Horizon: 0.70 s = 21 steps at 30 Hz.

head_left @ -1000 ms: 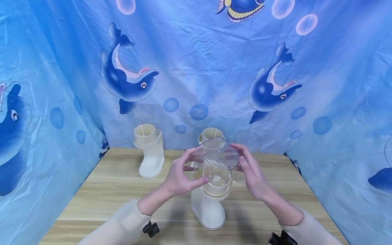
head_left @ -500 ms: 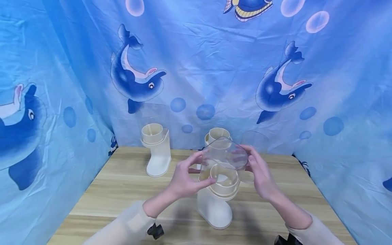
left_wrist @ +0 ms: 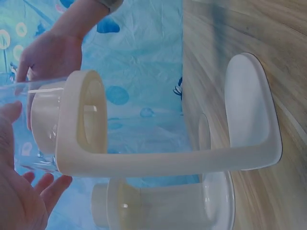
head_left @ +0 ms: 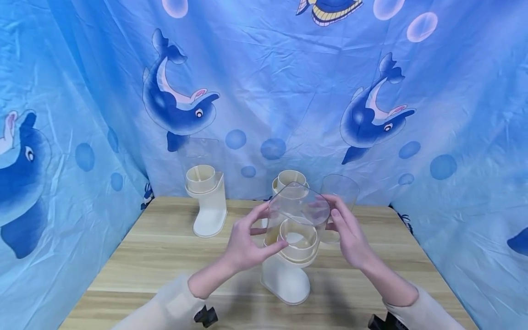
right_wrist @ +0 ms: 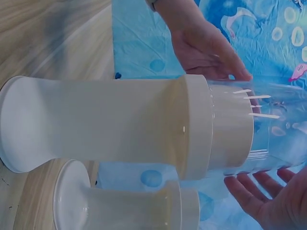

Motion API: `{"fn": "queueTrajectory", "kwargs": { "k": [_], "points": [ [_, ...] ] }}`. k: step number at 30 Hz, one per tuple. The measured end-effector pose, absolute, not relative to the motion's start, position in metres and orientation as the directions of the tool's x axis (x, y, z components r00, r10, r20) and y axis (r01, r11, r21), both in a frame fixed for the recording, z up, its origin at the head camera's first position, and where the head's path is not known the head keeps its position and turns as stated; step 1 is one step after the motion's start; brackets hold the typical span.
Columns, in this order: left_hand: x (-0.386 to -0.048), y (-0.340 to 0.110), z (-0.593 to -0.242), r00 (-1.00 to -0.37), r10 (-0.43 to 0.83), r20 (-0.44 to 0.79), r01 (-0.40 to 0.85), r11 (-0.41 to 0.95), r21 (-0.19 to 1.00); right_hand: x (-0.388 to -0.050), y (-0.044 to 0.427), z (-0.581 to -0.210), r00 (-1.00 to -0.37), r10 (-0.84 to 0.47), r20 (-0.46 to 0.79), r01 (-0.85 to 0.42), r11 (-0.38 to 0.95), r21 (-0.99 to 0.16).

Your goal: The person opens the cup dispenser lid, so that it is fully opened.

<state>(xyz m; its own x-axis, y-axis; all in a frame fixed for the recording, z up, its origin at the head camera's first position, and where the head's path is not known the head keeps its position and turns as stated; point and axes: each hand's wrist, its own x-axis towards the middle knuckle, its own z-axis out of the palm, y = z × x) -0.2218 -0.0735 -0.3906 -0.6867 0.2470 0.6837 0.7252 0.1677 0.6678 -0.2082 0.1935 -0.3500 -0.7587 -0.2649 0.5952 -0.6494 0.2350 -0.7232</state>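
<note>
Gleaming between both hands [head_left: 247, 240] [head_left: 349, 236], a clear, colourless, round-cornered container [head_left: 303, 221].

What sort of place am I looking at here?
Probably a small screened-off work or recording booth, though the wider room is out of view. Blue dolphin-print sheeting hangs around three sides of a wood-grain table, with matching white stands on it.
</note>
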Motion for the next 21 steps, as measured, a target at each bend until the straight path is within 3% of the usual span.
{"fn": "queueTrajectory", "kwargs": {
  "k": [15,21],
  "points": [
    [-0.2195,-0.0674,-0.3968,-0.64,0.231,0.733,0.768,0.208,0.605,-0.2055,0.1932,-0.3469,-0.772,-0.259,0.58,-0.635,0.273,-0.723],
    [-0.2182,-0.0646,-0.3975,-0.67,0.236,0.704,0.742,0.193,0.641,-0.204,0.1908,-0.3447,-0.802,-0.251,0.542,-0.597,0.312,-0.739]
  ]
}}
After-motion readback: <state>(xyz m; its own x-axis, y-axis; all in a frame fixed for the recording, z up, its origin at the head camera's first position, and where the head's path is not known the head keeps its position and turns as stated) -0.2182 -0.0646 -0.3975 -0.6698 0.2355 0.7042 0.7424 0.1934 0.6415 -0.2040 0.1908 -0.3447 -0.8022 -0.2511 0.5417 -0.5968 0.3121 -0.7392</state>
